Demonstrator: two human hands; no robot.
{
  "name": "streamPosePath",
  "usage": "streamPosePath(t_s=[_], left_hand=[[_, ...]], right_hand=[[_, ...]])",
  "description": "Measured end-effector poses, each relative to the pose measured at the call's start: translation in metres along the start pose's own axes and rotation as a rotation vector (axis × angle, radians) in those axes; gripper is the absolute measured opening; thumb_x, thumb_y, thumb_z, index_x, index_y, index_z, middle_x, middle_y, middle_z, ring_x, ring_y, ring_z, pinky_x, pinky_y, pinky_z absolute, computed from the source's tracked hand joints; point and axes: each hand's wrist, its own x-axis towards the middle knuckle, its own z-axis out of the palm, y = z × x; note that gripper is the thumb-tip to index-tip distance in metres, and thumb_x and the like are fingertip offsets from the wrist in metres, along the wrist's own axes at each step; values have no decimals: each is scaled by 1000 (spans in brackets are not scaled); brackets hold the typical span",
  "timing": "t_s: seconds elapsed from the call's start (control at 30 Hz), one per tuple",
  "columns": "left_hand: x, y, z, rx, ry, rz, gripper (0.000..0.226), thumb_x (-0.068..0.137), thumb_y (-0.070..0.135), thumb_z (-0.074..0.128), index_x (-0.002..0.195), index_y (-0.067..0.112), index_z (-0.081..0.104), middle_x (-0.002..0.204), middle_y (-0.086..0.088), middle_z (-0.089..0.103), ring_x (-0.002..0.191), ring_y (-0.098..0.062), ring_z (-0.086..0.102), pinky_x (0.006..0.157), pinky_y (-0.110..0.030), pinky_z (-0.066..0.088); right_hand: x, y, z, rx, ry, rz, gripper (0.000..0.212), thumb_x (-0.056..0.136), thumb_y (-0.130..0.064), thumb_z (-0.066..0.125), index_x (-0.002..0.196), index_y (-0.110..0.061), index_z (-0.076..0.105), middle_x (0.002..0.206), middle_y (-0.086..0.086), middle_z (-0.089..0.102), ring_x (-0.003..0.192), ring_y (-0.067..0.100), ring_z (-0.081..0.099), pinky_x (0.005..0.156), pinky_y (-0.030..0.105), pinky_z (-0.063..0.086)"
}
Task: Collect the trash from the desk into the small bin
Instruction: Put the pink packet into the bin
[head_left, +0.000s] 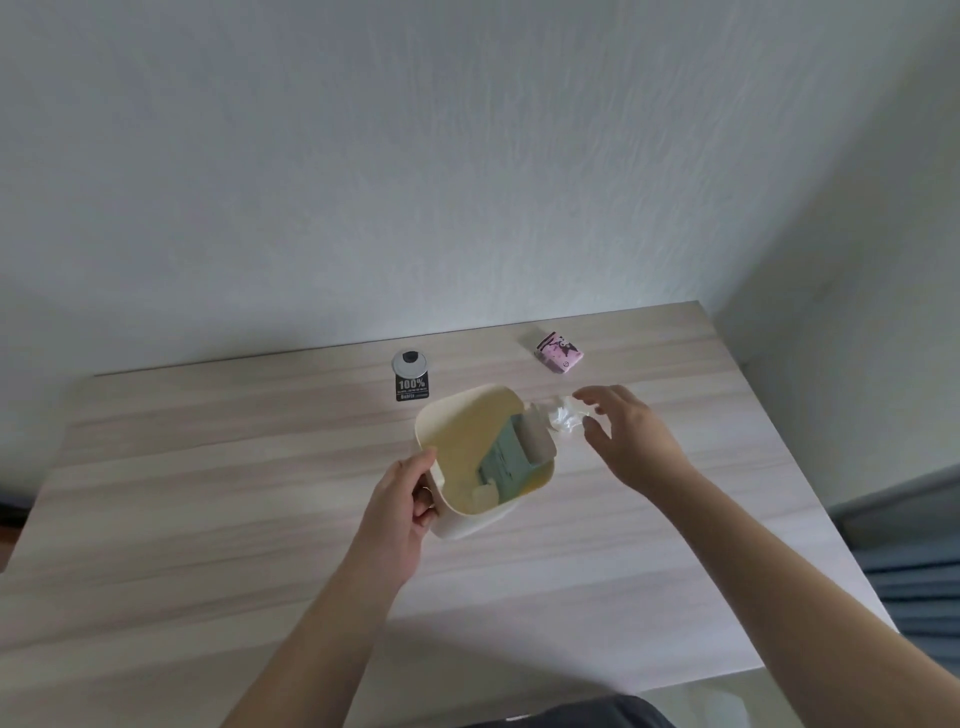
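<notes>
A small cream bin (457, 441) stands tilted on the wooden desk (260, 509), its mouth turned toward me. A green and grey carton (511, 452) lies inside it. My left hand (402, 512) grips the bin's near left rim. My right hand (631, 441) hovers with spread fingers just right of the bin, beside a crumpled clear plastic wrapper (563, 415) lying on the desk at the bin's far right edge. A pink and black packet (560, 353) rests farther back near the wall.
A round grey cable grommet (410, 361) sits at the desk's back edge with a black "100%" tag (412, 388) in front of it. The white wall runs behind the desk. The desk's right edge drops to a blue-grey floor area (914, 571).
</notes>
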Motion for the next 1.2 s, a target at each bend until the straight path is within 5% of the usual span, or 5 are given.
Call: streamPosePath(t_s=[0.23, 0.5, 0.67, 0.93, 1.2], left_hand=[[16, 3, 18, -36, 48, 14, 24, 75, 32, 70, 76, 18, 50, 57, 7, 37, 44, -8, 30, 54, -29, 28], [30, 3, 35, -1, 94, 42, 24, 82, 29, 66, 78, 17, 46, 55, 9, 38, 44, -8, 28, 53, -27, 25], [35, 6, 39, -21, 124, 34, 32, 71, 34, 71, 77, 16, 46, 54, 8, 38, 42, -8, 28, 52, -27, 24], [41, 5, 38, -26, 144, 26, 32, 67, 33, 73, 74, 17, 46, 54, 7, 37, 40, -8, 28, 46, -23, 27], [46, 2, 46, 19, 106, 24, 31, 71, 33, 70, 74, 16, 45, 54, 7, 37, 42, -8, 29, 50, -27, 25]], right_hand=[[34, 55, 32, -206, -299, 156, 57, 94, -27, 51, 147, -24, 31, 140, 8, 45, 119, 31, 51, 99, 42, 43], [81, 85, 88, -403, -432, 91, 52, 98, -38, 42, 147, -31, 27, 152, 10, 29, 121, 36, 49, 98, 45, 40], [96, 97, 113, -466, -525, 76, 52, 97, -42, 45, 146, -32, 28, 156, 12, 17, 136, 34, 28, 103, 49, 36], [86, 113, 126, -223, -323, 158, 30, 92, -5, 48, 119, -13, 60, 119, 13, 54, 110, 32, 50, 79, 38, 46], [91, 87, 59, 353, -24, 227, 16, 89, -15, 63, 104, -17, 59, 80, 5, 71, 72, 24, 64, 62, 31, 48]])
